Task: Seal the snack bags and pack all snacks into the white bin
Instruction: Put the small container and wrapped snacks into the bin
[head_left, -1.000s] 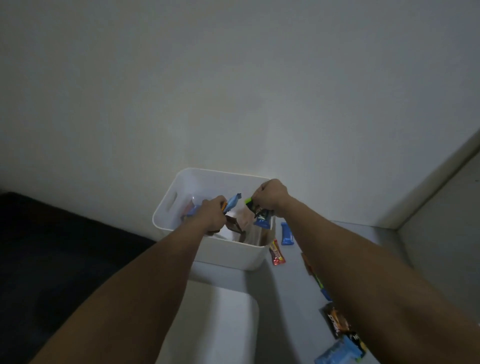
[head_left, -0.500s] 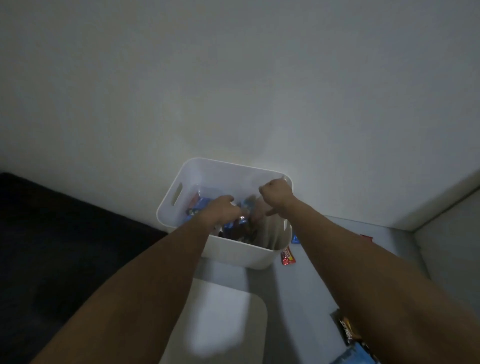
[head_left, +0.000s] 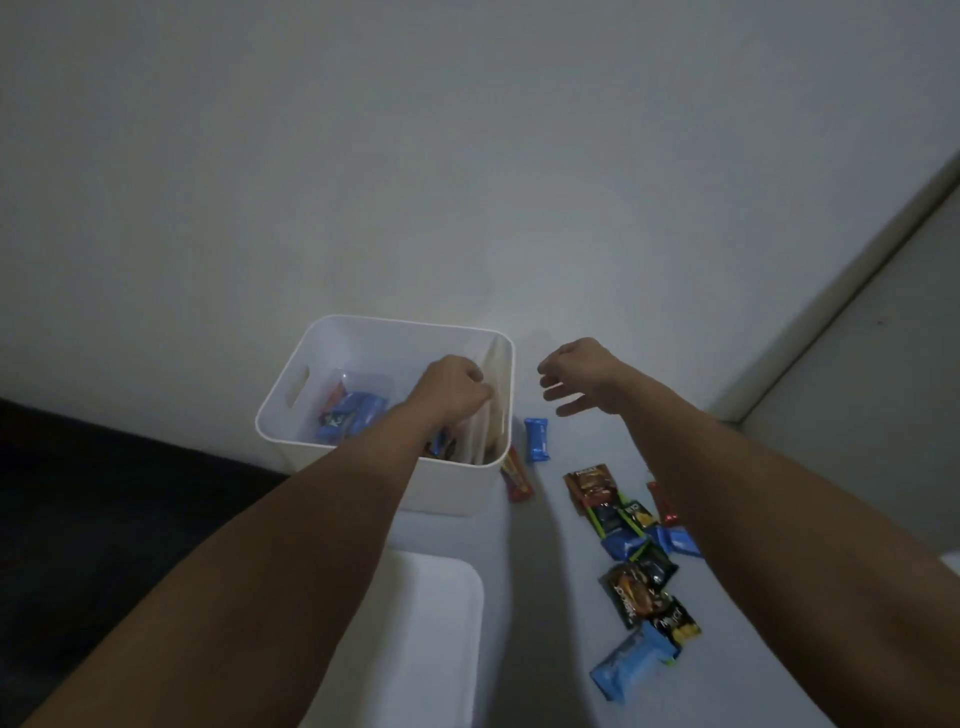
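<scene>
My left hand (head_left: 451, 391) hung over the white bin (head_left: 311, 385), fingers curled under; whether they pinched anything I could not tell. Blue packets (head_left: 352, 422) lay inside the bin. My right hand (head_left: 579, 375) hovered right of the bin, fingers loosely spread, holding nothing. On the table (head_left: 545, 597) lay a blue bar (head_left: 536, 439), a red bar (head_left: 516, 475) touching the bin, and a row of dark and blue packets (head_left: 631, 566); their lettering was too blurred to read.

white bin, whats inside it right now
Inside the white bin lie blue snack packets, with a darker packet near the front wall. The left hand and forearm reach in and cover the rest, so a full count is not possible.
</scene>
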